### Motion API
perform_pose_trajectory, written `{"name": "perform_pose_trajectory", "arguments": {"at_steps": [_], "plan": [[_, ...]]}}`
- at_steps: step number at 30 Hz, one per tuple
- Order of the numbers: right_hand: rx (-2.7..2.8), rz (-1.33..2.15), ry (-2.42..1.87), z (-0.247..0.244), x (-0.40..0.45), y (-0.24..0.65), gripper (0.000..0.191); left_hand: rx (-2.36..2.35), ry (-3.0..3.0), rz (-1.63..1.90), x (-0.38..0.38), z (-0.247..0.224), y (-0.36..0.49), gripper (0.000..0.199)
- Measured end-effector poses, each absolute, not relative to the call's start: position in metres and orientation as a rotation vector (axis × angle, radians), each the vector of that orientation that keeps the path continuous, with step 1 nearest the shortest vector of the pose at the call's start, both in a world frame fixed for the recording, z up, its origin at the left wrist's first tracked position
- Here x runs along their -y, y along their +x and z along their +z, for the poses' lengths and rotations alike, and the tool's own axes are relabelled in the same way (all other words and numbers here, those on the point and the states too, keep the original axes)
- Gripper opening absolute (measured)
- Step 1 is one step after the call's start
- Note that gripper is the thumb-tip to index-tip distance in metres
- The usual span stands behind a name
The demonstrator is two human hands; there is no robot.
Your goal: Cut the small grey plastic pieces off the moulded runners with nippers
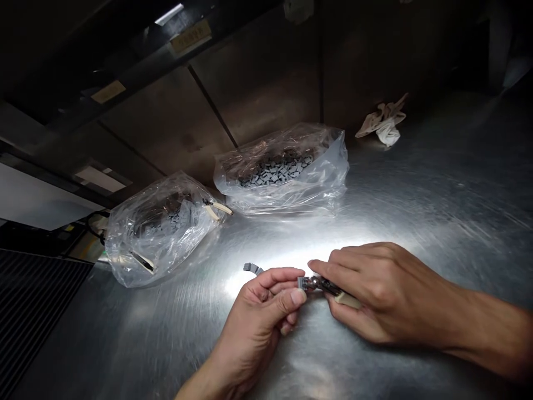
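My left hand (266, 316) pinches a small grey plastic piece (302, 283) between thumb and fingers, low in the middle of the view. In my right hand (375, 294) is a pair of pliers (347, 300) with cream handles. The metal jaws of the pliers point left and meet the right side of the grey piece; whether they are closed on it is too small to tell. Just behind my left fingers, a curved grey strip (252, 268) lies on the metal table (416, 211), its near end hidden by the hand.
A clear bag (287, 194) of many grey pieces stands at the back. Left of it is another clear bag (166, 255), with cream-handled pliers (219, 208) at its right edge and a cream-edged tool (142, 261) at its front. A crumpled cloth (388, 132) lies back right.
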State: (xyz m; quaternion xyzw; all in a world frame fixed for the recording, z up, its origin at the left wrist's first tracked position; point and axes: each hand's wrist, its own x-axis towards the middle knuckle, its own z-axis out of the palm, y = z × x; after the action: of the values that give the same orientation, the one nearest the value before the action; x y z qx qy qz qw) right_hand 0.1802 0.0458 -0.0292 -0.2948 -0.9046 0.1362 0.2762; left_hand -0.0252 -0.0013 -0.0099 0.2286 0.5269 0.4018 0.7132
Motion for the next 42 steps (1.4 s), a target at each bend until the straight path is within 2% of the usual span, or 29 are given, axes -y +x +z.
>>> {"name": "perform_pose_trajectory", "arguments": {"at_steps": [5, 16, 32, 36, 42], "plan": [[2.456, 0.391, -0.811, -0.0286, -0.0448, 0.1805, 0.029, -1.207, 0.52, 0.902, 0.003, -0.0112, -0.0251, 0.027], [2.508, 0.495, -0.884, -0.0271, -0.0437, 0.1801, 0.018, -1.275, 0.547, 0.907, 0.0044, -0.0141, -0.026, 0.031], [2.574, 0.329, -0.879, -0.0267, -0.0408, 0.1811, 0.019, -1.288, 0.604, 0.907, 0.0054, -0.0141, -0.0247, 0.028], [2.592, 0.39, -0.851, -0.0245, -0.0436, 0.1824, 0.018, -1.276, 0.595, 0.922, 0.0059, -0.0114, -0.0233, 0.032], [2.618, 0.494, -0.844, -0.0195, -0.0475, 0.1861, 0.018, -1.222, 0.534, 0.935, 0.0039, -0.0089, -0.0239, 0.024]]}}
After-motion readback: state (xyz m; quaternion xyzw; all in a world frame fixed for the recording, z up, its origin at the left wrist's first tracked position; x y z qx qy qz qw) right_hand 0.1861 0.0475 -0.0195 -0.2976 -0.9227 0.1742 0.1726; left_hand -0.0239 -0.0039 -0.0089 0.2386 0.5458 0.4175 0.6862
